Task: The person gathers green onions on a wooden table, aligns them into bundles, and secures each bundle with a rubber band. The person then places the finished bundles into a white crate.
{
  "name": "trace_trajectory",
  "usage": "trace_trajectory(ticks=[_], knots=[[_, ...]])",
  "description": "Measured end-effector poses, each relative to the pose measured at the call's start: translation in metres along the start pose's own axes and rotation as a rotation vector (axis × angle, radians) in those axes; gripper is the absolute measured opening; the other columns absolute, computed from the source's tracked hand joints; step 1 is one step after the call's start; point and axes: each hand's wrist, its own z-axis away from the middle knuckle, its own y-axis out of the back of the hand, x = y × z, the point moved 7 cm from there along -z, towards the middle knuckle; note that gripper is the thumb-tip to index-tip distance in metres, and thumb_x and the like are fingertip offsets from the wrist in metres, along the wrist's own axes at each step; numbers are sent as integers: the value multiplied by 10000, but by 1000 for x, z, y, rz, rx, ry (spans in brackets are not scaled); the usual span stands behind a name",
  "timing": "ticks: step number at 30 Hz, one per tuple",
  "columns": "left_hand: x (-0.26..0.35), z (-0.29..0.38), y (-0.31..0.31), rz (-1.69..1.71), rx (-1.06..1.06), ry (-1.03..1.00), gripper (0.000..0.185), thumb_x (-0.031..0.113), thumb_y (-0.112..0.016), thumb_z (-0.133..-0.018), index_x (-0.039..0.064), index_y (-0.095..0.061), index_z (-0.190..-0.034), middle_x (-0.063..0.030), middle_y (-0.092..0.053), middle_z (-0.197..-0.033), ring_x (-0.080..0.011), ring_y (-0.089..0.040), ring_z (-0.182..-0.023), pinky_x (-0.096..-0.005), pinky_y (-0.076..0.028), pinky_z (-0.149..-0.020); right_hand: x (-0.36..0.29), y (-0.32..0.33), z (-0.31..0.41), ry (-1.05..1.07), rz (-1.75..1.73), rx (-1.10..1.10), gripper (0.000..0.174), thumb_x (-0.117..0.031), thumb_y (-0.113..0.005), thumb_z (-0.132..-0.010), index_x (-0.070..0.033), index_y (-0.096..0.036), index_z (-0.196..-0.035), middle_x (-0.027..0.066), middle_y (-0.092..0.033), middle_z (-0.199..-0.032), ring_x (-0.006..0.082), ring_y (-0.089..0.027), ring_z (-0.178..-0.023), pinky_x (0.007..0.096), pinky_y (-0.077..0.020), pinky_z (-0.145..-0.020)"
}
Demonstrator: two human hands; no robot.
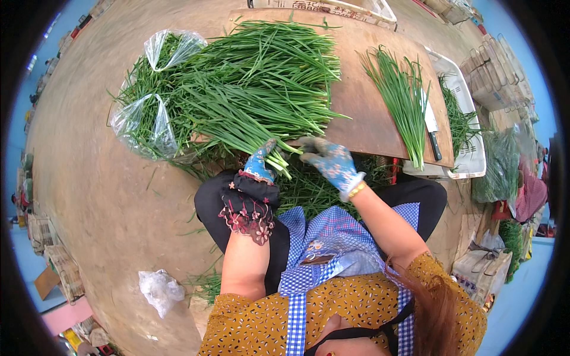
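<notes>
My left hand [262, 162], in a blue floral glove, grips a small bunch of garlic chives [240, 130] just behind its pale stem ends. The leaves of this bunch trail up and left over a large heap of garlic chives [267, 75]. Beside the stem ends is my right hand [328, 161], also gloved, with thumb and fingers apart. One stem tip reaches toward its fingertips; contact is unclear. The heap lies on a wooden board [360, 107], stems mostly facing right. On the board's right side are a separate sorted bunch [401, 102] and a kitchen knife [430, 122] with a black handle.
Clear plastic bags [149, 122] surround the heap's leafy left end. A white plastic crate [467, 151] with loose greens stands right of the board; another crate [374, 11] is beyond it. Loose chives [307, 191] lie below the board between my knees. A crumpled plastic bag [161, 291] rests on the floor.
</notes>
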Motion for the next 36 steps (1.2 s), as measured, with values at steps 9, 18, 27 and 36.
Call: trace_trajectory(ticks=[9, 18, 27, 36], knots=[[10, 9, 5, 32, 67, -84, 125, 121, -614, -833, 42, -606, -929, -80, -612, -852, -247, -603, -742, -381, -532, -657, 47, -8, 40, -306, -221, -253, 87, -112, -633, -789, -31, -636, -821, 52, -619, -657, 98, -581, -604, 260, -470, -562], [-4, 10, -28, 356, -410, 48, 199, 90, -483, -873, 2, -510, -1050, -119, -592, -925, -272, -594, -803, -533, -489, -832, 26, 23, -22, 51, 342, 233, 209, -266, -629, -799, -103, -636, -930, 89, -650, -898, 280, -625, -775, 366, -485, -667], [-13, 4, -13, 97, -237, 41, 270, 117, -556, -871, 7, -536, -1117, -60, -584, -853, -218, -575, -735, -437, -500, -762, 7, -6, 5, -40, 88, 49, 208, -299, -618, -784, -96, -638, -824, 119, -638, -745, 292, -624, -692, 384, -483, -618], [-14, -1, -12, -76, -70, -23, 185, 158, -597, -862, 44, -574, -1006, -45, -561, -799, -204, -572, -722, -351, -500, -592, 54, -44, -5, -276, -640, 61, 229, -158, -617, -822, -7, -608, -994, 93, -648, -853, 173, -613, -740, 278, -471, -661]])
